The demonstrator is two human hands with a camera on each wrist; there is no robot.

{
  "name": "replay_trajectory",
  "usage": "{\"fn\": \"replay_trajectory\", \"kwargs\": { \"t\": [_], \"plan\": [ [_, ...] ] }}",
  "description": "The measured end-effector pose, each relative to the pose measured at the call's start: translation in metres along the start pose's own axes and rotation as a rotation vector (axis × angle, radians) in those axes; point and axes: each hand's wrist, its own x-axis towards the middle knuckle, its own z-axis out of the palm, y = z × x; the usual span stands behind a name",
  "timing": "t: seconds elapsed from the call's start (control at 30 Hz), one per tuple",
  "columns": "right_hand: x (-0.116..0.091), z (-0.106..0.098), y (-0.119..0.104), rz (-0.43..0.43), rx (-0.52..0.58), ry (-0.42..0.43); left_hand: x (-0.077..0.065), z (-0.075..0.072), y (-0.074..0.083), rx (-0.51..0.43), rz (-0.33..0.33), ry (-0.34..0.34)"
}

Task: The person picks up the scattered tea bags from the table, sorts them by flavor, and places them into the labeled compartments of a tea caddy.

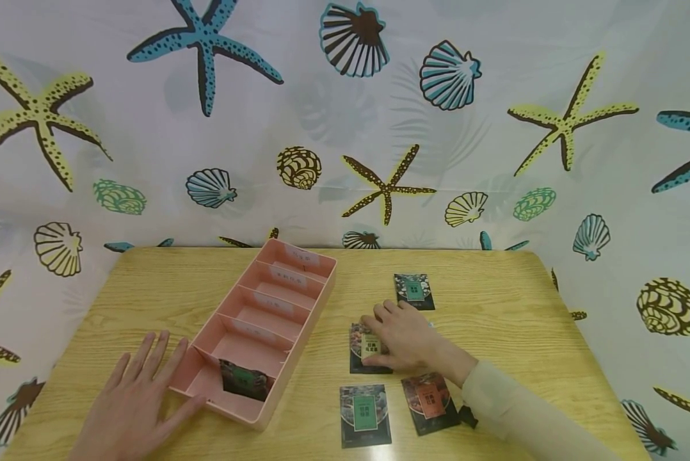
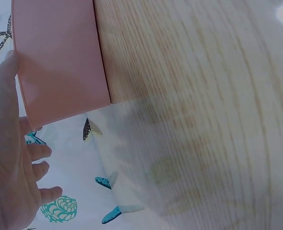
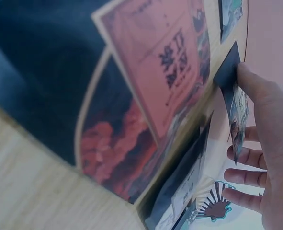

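My left hand [image 1: 134, 397] lies with straight, spread fingers at the near-left corner of a long pink divided box [image 1: 276, 400], its thumb against the near wall. In the left wrist view the thumb and fingers flank the box's end. My right hand [image 1: 405, 336] grips a dark tea packet with a yellow label [image 1: 370, 349], thumb on one edge and fingers at the other. In the right wrist view that packet [image 3: 234, 105] sits between thumb and fingertips. Another dark packet [image 1: 244, 379] leans in the nearest compartment.
Around the right hand lie a green-label packet [image 1: 365, 416], a red-label packet [image 1: 431, 403] and a farther teal-label packet [image 1: 413, 292]. A dark packet corner [image 1: 468, 416] shows beside the sleeve. Paper labels mark the box's dividers. A shell-patterned cloth [image 1: 379, 115] hangs behind the wooden table [image 1: 483, 275].
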Motion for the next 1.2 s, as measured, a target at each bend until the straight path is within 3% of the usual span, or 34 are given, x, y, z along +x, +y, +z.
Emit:
{"fn": "replay_trajectory", "kwargs": {
  "t": [0.37,0.63,1.2],
  "plan": [
    [0.001,-0.004,0.007,-0.028,-0.029,0.161,0.001,-0.001,0.001,-0.003,-0.012,-0.02],
    [0.003,-0.006,0.009,-0.048,-0.032,0.325,0.001,0.001,0.001,-0.013,-0.017,-0.036],
    [0.013,-0.032,0.016,-0.024,-0.004,0.415,0.001,0.001,0.001,-0.018,-0.022,-0.048]
  ]
}}
